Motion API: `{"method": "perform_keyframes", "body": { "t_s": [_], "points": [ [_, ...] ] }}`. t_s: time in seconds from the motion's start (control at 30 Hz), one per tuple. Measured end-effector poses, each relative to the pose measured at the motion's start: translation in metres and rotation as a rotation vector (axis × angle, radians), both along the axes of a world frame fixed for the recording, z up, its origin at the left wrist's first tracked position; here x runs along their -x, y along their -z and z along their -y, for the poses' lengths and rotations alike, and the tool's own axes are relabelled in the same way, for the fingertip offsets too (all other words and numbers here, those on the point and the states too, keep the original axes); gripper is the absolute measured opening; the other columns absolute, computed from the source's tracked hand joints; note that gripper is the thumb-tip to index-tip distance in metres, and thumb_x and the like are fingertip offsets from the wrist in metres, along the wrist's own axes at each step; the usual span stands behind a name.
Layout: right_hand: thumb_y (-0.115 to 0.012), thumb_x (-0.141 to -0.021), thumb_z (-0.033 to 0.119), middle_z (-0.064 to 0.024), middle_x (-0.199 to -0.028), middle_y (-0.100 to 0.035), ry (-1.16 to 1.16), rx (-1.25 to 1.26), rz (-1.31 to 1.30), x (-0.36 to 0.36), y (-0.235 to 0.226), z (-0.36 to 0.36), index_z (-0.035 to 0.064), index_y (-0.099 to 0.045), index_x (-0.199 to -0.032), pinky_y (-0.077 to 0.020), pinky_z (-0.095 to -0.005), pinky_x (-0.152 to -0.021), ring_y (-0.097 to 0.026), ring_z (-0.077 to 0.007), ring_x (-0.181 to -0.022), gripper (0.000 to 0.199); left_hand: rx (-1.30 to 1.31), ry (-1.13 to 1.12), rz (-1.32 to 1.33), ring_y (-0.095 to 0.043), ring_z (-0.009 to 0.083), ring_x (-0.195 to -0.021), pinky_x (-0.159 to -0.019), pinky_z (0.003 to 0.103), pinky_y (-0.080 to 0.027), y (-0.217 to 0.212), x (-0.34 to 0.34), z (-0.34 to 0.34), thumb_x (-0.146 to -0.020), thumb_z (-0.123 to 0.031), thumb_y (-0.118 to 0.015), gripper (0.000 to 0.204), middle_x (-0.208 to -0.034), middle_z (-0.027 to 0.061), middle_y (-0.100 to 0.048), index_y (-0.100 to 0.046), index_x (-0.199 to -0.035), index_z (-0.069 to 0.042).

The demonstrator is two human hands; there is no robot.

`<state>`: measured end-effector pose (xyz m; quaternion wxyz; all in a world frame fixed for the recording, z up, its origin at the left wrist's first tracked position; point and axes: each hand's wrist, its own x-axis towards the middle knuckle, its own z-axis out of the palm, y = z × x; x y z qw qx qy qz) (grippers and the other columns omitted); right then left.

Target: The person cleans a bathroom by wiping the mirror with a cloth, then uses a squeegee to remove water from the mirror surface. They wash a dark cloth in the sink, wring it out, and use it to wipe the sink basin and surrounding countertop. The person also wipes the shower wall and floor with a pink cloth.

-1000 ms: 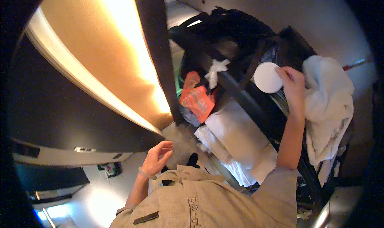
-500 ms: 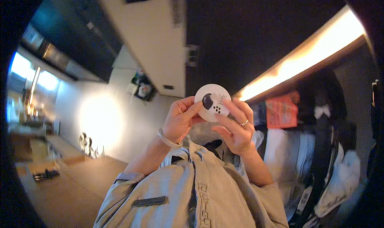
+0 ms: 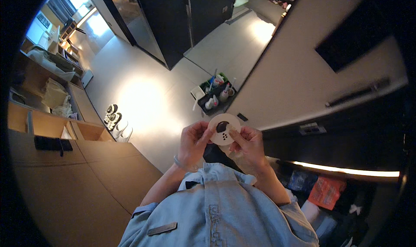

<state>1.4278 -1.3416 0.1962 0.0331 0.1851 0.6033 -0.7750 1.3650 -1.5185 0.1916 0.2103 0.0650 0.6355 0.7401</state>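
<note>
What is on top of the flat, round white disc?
The flat, round white disc shows a dark rounded patch and small black dots. The thumbs of the bare left grip and bare right grip overlap it, hiding what is beneath them.

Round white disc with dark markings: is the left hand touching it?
Touching: the head view shows the left hand pinching the left edge of the round white disc.

Caddy (image 3: 221, 106) beyond disc (image 3: 223, 132), shoes (image 3: 113, 117) farther left
</note>
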Motion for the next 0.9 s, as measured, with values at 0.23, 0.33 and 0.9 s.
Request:
{"method": "perform_keyframes", "body": {
  "t_s": [0.23,0.33,0.9],
  "points": [
    [-0.056,-0.097,0.019,-0.0086,-0.085,-0.070,-0.122,-0.017,-0.027,0.156,0.037,0.033,-0.0008,-0.066,-0.099,-0.0537,-0.0227,-0.061,-0.067,-0.0119,-0.068,0.022,0.143,-0.037,0.015,-0.056,0.0045,-0.066,-0.056,0.020,-0.045,0.034,0.154,0.035,-0.095,-0.018,-0.061,0.019,-0.078,0.0010,-0.065,-0.066,-0.098,0.000],
    [-0.057,-0.095,0.017,-0.0059,-0.086,-0.071,-0.238,-0.084,-0.016,0.230,0.042,0.048,-0.0002,-0.068,-0.099,-0.0539,-0.0248,-0.064,-0.068,-0.0119,-0.073,0.020,0.220,-0.182,-0.114,-0.048,0.0033,-0.059,-0.050,0.020,-0.038,0.038,0.229,0.073,-0.095,-0.018,-0.060,0.019,-0.068,-0.0016,-0.057,-0.061,-0.085,-0.002],
    [-0.060,-0.095,0.019,-0.0053,-0.088,-0.067,0.273,-0.098,0.291,0.477,0.175,0.094,0.0007,-0.064,-0.102,-0.0487,-0.0223,-0.066,-0.061,-0.0096,-0.074,0.020,0.327,0.080,-0.103,-0.059,0.0077,-0.055,-0.049,0.019,-0.045,0.050,0.634,0.133,-0.096,-0.016,-0.058,0.017,-0.065,0.0028,-0.061,-0.057,-0.083,-0.004]
  ]
}}
